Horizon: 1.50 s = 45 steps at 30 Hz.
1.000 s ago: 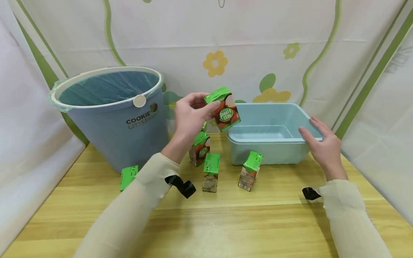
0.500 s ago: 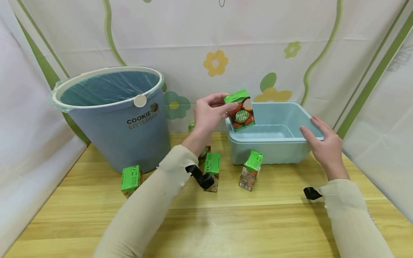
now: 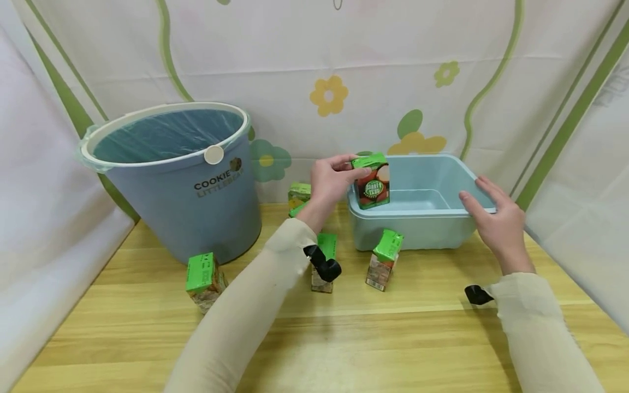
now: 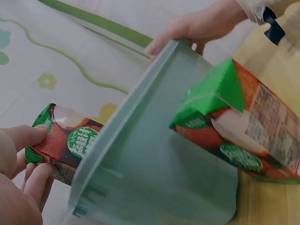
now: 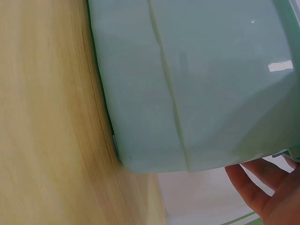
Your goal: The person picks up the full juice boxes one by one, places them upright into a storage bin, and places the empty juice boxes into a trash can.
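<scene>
My left hand (image 3: 330,181) pinches a lychee juice box (image 3: 374,184) between thumb and fingers. The green-topped carton hangs upright over the left end of a light blue plastic bin (image 3: 410,214). In the left wrist view, the lower part of this juice box (image 4: 70,138) passes behind the bin's rim. My right hand (image 3: 500,224) holds the bin's rim at its right front corner, thumb over the edge; the right wrist view shows fingers (image 5: 248,185) just under the rim from outside. Another juice box (image 3: 385,259) stands tilted in front of the bin.
A tall blue bucket (image 3: 187,207) with a cream rim and clear liner stands at left. A juice box (image 3: 203,281) leans before it. Another juice box (image 3: 324,285) and a yellow-green carton (image 3: 298,192) are partly hidden by my left arm. A flowered cloth (image 3: 373,49) hangs behind.
My left hand has carried the juice box rightward and then lowered it over the bin's left end. The right hand has stayed at the rim. More of the leftmost carton now shows.
</scene>
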Each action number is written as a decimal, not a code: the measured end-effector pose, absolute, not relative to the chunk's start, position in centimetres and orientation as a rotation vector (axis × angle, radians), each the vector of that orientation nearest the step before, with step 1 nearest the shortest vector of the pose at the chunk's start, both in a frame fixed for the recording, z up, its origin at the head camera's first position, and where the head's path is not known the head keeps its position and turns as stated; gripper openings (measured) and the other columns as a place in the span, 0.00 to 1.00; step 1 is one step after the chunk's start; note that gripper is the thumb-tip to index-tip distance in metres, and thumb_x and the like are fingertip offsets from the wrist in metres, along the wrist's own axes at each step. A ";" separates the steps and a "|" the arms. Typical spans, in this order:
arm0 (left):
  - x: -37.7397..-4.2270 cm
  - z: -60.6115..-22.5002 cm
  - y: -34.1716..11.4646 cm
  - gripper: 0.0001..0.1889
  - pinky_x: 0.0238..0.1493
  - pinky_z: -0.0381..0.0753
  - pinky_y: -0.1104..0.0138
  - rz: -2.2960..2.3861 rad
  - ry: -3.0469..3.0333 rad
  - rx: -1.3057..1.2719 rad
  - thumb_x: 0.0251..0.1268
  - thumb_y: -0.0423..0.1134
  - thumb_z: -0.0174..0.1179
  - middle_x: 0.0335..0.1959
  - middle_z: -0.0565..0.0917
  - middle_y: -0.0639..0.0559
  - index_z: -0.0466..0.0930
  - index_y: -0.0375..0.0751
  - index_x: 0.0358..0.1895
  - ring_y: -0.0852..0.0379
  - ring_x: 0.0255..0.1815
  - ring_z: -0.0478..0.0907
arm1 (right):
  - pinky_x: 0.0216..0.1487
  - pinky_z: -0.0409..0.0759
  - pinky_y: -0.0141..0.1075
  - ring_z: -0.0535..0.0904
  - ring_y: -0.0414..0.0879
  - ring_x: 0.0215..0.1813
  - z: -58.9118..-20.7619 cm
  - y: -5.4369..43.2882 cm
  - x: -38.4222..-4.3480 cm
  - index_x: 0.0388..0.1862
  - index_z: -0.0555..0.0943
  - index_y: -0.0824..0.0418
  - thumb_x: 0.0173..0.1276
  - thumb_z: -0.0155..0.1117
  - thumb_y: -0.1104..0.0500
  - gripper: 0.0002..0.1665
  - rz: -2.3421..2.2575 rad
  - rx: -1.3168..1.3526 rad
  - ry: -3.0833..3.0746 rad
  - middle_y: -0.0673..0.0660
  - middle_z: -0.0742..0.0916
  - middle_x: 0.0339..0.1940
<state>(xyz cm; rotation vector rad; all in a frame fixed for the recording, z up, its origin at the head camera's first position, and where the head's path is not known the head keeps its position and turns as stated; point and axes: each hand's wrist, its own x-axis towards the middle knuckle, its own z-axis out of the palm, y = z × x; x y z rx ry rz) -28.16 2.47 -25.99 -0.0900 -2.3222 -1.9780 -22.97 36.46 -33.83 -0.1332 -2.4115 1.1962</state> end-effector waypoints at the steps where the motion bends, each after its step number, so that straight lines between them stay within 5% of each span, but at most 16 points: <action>1: -28.2 -26.2 2.5 0.17 0.53 0.86 0.62 -1.962 -2.337 -0.093 0.59 0.44 0.81 0.48 0.89 0.56 0.93 0.55 0.52 0.57 0.53 0.83 | 0.88 0.47 0.61 0.51 0.53 0.91 -33.9 36.4 -22.9 0.85 0.65 0.49 0.78 0.60 0.36 0.42 1.198 -0.133 -2.413 0.46 0.63 0.88; 19: -28.4 -27.2 4.3 0.14 0.45 0.85 0.62 -1.596 -2.485 -0.278 0.64 0.46 0.77 0.49 0.92 0.48 0.93 0.48 0.51 0.51 0.54 0.84 | 0.88 0.48 0.59 0.53 0.51 0.90 -34.1 35.5 -23.5 0.84 0.67 0.51 0.78 0.60 0.36 0.42 1.206 -0.112 -2.399 0.47 0.65 0.88; 26: -28.5 -27.2 5.2 0.13 0.32 0.76 0.70 -1.480 -2.565 -0.380 0.66 0.46 0.75 0.38 0.93 0.48 0.93 0.45 0.49 0.54 0.37 0.85 | 0.88 0.48 0.60 0.53 0.52 0.90 -34.1 35.4 -23.6 0.84 0.67 0.51 0.78 0.61 0.36 0.42 1.211 -0.104 -2.399 0.48 0.65 0.88; 34: -29.1 -27.3 5.8 0.14 0.29 0.74 0.71 -1.250 -2.719 -0.408 0.67 0.45 0.75 0.37 0.93 0.51 0.93 0.45 0.51 0.61 0.24 0.78 | 0.89 0.48 0.59 0.54 0.52 0.90 -34.0 35.5 -23.5 0.84 0.67 0.50 0.78 0.61 0.37 0.41 1.205 -0.105 -2.393 0.47 0.66 0.87; 37: -29.2 -27.1 6.2 0.07 0.25 0.68 0.70 -1.125 -2.813 -0.446 0.68 0.47 0.74 0.24 0.86 0.58 0.93 0.50 0.38 0.62 0.19 0.69 | 0.89 0.48 0.58 0.54 0.52 0.90 -34.1 35.5 -23.5 0.84 0.67 0.50 0.78 0.60 0.37 0.41 1.203 -0.101 -2.395 0.47 0.66 0.87; 40: -29.1 -27.0 6.7 0.22 0.21 0.59 0.68 -0.932 -2.930 -0.496 0.70 0.51 0.71 0.14 0.65 0.60 0.77 0.52 0.18 0.61 0.16 0.56 | 0.89 0.48 0.58 0.54 0.52 0.90 -34.1 35.5 -23.5 0.84 0.67 0.50 0.78 0.60 0.37 0.41 1.203 -0.098 -2.396 0.47 0.66 0.87; 43: -29.0 -26.9 7.0 0.33 0.20 0.53 0.68 -0.729 -3.018 -0.537 0.72 0.54 0.68 0.14 0.50 0.58 0.57 0.52 0.13 0.61 0.16 0.46 | 0.89 0.48 0.58 0.53 0.52 0.90 -34.1 35.5 -23.5 0.84 0.67 0.50 0.78 0.60 0.37 0.41 1.204 -0.093 -2.399 0.47 0.66 0.88; 45: -28.9 -26.9 7.2 0.36 0.20 0.52 0.68 -0.645 -3.046 -0.540 0.71 0.55 0.69 0.14 0.47 0.58 0.53 0.52 0.13 0.61 0.17 0.43 | 0.89 0.48 0.58 0.53 0.51 0.90 -34.1 35.5 -23.5 0.84 0.67 0.50 0.78 0.60 0.37 0.41 1.205 -0.089 -2.398 0.47 0.66 0.87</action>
